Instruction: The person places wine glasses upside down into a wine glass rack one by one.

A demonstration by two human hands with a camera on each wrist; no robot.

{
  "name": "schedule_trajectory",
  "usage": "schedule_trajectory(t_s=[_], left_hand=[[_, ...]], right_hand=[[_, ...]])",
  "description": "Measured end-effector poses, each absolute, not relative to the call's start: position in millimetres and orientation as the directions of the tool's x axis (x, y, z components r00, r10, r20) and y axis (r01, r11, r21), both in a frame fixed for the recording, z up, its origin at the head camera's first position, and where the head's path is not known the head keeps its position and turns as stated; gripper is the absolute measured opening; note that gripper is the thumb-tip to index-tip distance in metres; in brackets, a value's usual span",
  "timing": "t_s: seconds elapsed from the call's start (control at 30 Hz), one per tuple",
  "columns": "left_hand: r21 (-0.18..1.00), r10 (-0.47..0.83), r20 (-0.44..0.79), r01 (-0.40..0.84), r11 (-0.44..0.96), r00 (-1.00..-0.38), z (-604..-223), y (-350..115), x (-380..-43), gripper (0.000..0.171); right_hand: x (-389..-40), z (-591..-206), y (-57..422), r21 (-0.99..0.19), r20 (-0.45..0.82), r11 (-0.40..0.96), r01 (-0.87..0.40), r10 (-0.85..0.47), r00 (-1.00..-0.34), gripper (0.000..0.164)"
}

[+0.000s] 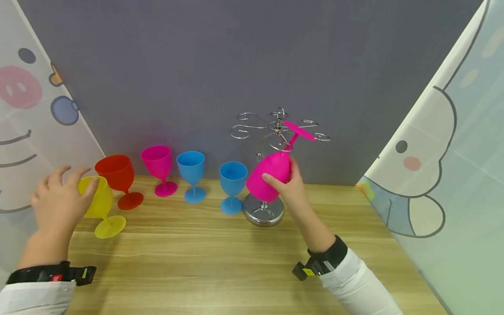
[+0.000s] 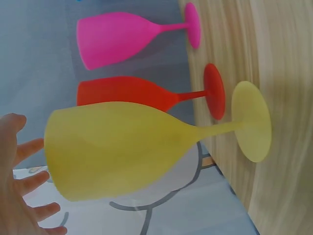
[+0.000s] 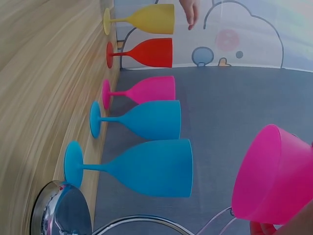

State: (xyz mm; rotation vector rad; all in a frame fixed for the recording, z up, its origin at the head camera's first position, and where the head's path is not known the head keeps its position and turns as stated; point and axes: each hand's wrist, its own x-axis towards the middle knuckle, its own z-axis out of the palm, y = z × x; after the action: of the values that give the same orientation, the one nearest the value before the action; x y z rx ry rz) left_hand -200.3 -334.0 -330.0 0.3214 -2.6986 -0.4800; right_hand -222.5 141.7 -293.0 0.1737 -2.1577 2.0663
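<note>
My right hand (image 1: 289, 181) grips the bowl of a pink goblet (image 1: 271, 170), which is tipped upside down with its foot raised. The goblet's stem lies against the curled wire arms of a chrome stemware rack (image 1: 264, 214); whether the rack bears any of its weight I cannot tell. In the right wrist view the same pink goblet (image 3: 274, 171) shows its rim facing left. At the far left my left hand (image 1: 63, 197) is spread beside the rim of an upright yellow goblet (image 1: 103, 201). In the left wrist view, its fingers (image 2: 32, 183) stand near the yellow rim, not curled round it.
A red goblet (image 1: 118, 173), another pink goblet (image 1: 158, 162) and two blue goblets (image 1: 191, 164) stand upright in a row between the yellow one and the rack. Behind the wooden table (image 1: 189, 271) rises a grey wall (image 1: 177, 78), with cartoon-printed panels (image 1: 429, 183) at both sides.
</note>
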Motion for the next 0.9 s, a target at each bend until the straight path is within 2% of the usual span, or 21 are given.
schedule_trajectory(t_s=[0.2,0.4,0.9], left_hand=[[0.348,-0.26,0.317,-0.143,0.927,-0.912,-336,-335,-200,0.063],[0.335,-0.218,0.278,-0.118,0.935,-0.936,-340,-339,-202,0.069],[0.313,-0.196,0.258,-0.11,0.943,-0.946,-348,-337,-209,0.065]], right_hand=[[-223,-294,138,-0.988,0.146,0.039,-0.147,-0.013,-0.989,0.084],[-223,-291,133,-0.986,0.114,0.12,-0.116,-0.026,-0.993,0.086],[-219,-296,130,-0.959,0.142,0.238,-0.153,-0.064,-0.988,0.09]])
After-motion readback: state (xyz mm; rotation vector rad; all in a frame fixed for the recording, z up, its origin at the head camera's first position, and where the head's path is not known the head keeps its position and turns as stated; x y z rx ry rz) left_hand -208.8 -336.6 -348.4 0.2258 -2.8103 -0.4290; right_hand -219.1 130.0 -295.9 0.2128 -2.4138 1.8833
